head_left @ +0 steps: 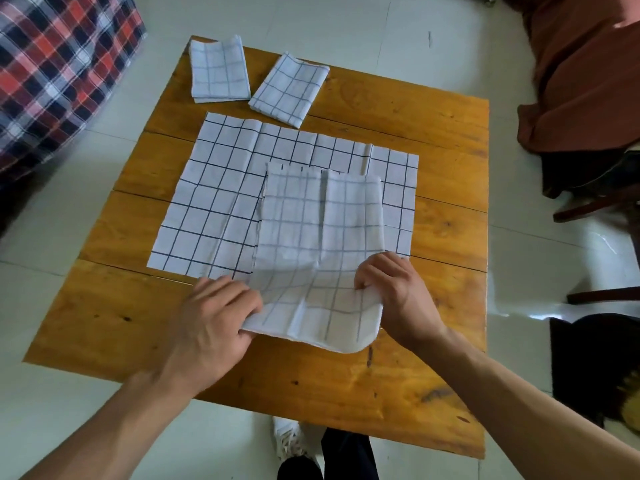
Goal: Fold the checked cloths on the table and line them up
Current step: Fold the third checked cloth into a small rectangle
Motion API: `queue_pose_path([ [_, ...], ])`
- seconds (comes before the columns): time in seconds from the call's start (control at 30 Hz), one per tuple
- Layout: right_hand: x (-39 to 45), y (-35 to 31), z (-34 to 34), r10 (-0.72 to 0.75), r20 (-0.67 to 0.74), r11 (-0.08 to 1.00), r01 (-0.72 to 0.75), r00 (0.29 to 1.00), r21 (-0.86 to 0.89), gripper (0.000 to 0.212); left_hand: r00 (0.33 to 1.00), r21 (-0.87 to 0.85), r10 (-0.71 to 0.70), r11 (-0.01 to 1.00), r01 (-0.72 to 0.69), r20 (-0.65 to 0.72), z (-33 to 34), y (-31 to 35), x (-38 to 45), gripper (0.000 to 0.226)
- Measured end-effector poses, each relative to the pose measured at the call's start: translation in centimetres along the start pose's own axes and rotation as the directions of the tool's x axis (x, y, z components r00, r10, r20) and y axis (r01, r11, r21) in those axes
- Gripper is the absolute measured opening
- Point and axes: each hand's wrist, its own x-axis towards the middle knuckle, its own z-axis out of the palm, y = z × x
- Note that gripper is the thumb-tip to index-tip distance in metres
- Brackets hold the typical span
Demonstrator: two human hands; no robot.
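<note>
A half-folded white checked cloth lies on top of a flat, unfolded checked cloth on the wooden table. My left hand pinches the folded cloth's near left corner. My right hand grips its near right edge. The near end of that cloth is lifted off the table and curls toward me. Two folded checked cloths lie at the table's far edge: one at the far left, the other just right of it, set at an angle.
A red, blue and white plaid fabric fills the upper left. A brown cloth drapes over furniture at the upper right, above dark chair legs. White floor tiles surround the table. My shoe shows below its near edge.
</note>
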Motion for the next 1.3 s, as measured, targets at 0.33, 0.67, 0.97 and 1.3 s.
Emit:
queue_pose_path([
  [0.33,-3.3,3.1,1.1,0.133,0.114,0.991,-0.135,0.984,0.008,0.040,0.999,-0.190,0.029,0.981,-0.034,-0.029,0.9,1.6,-1.1,0.021],
  [0.67,-2.3,3.3,1.8,0.155,0.101,0.978,-0.167,0.983,0.128,0.028,0.997,-0.279,0.060,0.958,-0.069,-0.040,2.0,-1.4,-1.9,0.040],
  [0.97,-2.3,3.7,1.6,0.135,0.092,0.969,-0.151,0.986,0.196,0.027,0.984,-0.244,-0.145,0.955,0.166,0.101,4.6,-5.4,0.3,0.071],
  [1.3,-1.4,4.0,1.1,0.217,0.076,0.944,-0.229,0.973,0.237,0.029,0.994,-0.234,-0.070,0.968,0.087,0.082,5.7,-6.5,3.7,0.017],
])
